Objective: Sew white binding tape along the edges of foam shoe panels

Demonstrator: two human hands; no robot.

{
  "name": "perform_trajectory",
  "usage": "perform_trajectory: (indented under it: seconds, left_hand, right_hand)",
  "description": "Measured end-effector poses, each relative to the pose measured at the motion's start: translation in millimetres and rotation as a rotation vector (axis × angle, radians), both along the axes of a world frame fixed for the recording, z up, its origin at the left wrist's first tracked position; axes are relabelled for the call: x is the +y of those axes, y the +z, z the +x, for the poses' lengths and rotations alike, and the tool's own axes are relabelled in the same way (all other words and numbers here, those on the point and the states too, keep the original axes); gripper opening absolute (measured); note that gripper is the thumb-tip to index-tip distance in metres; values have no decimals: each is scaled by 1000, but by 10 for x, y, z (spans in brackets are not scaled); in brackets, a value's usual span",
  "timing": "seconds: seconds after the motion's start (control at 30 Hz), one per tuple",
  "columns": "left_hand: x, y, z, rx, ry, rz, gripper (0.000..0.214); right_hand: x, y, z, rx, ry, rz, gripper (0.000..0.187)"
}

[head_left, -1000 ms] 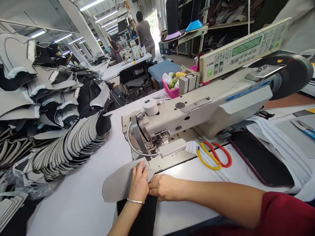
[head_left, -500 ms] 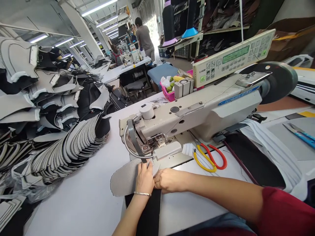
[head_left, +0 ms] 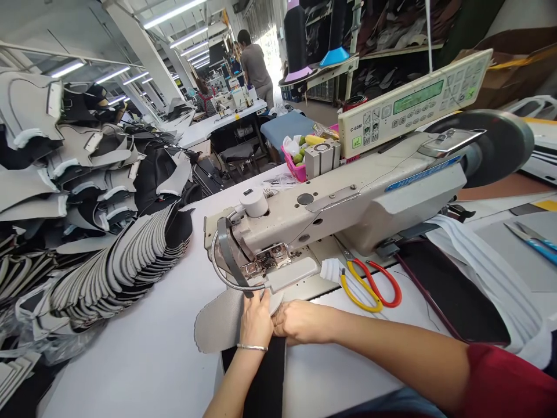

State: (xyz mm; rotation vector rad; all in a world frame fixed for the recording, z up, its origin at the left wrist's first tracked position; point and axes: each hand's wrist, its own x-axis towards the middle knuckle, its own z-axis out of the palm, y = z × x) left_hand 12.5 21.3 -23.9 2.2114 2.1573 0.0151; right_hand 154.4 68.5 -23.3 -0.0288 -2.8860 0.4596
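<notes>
A flat grey mesh shoe piece (head_left: 215, 326) lies on the white table under the head of a beige sewing machine (head_left: 348, 200). My left hand (head_left: 256, 322) rests on the piece's right end, fingers pressed flat toward the needle area (head_left: 261, 267). My right hand (head_left: 300, 321) is closed beside it, pinching the same edge of the piece. A black strip (head_left: 261, 377) runs from under both hands toward the table's front edge.
Red and yellow scissors (head_left: 369, 284) lie right of the needle. Stacks of grey and black shoe pieces (head_left: 113, 267) fill the left side. White folded fabric (head_left: 491, 273) and blue scissors (head_left: 533, 238) lie at right. A pink basket (head_left: 298, 165) and a standing person (head_left: 255, 61) are behind.
Both hands have slid the grey piece a little further in under the machine's needle area; the camera view has shifted slightly.
</notes>
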Motion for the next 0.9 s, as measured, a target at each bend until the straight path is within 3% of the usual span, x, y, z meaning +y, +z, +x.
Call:
perform_trajectory:
  seconds: [0.33, 0.43, 0.53, 0.7, 0.8, 0.9]
  left_hand:
    - [45, 98, 43, -81, 50, -42, 40]
    - [93, 111, 7, -123, 61, -17, 37]
    - [100, 10, -73, -192, 65, 59, 33]
    - [137, -294, -273, -417, 115, 247, 34]
    - [163, -329, -351, -410, 21, 258, 34]
    - [183, -237, -371, -249, -110, 253, 29]
  right_hand:
    - [13, -30, 15, 47, -48, -49, 3]
    - [48, -76, 9, 89, -44, -68, 10]
    - [58, -123, -12, 126, -64, -87, 9]
    - [77, -173, -79, 217, -61, 11, 10]
    - [86, -192, -96, 253, -79, 39, 15]
    - [103, -233, -87, 208, -150, 46, 20]
